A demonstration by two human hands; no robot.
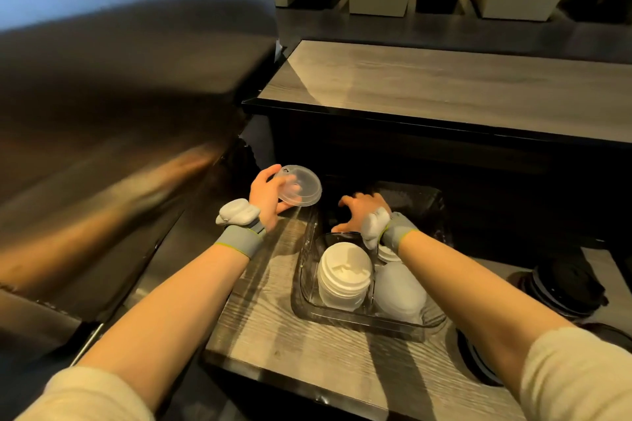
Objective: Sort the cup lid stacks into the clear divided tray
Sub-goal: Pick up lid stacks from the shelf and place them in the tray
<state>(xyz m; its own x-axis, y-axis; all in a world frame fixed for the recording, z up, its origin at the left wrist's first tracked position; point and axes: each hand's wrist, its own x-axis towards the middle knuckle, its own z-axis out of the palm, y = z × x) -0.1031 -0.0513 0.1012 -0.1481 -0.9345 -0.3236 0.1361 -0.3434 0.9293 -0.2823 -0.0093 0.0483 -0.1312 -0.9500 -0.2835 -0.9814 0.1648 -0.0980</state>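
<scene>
Your forearms (164,301) reach over bench (273,318). Left grip (266,196) holds clear lid stack (297,186) just beside clear divided tray (301,270), not in it. Right grip (362,212) wide, spread over tray's far end. White lid stack (343,275) sits in near compartment. Placing step, likely: move right grip aside, lower clear stack into far compartment.
</scene>
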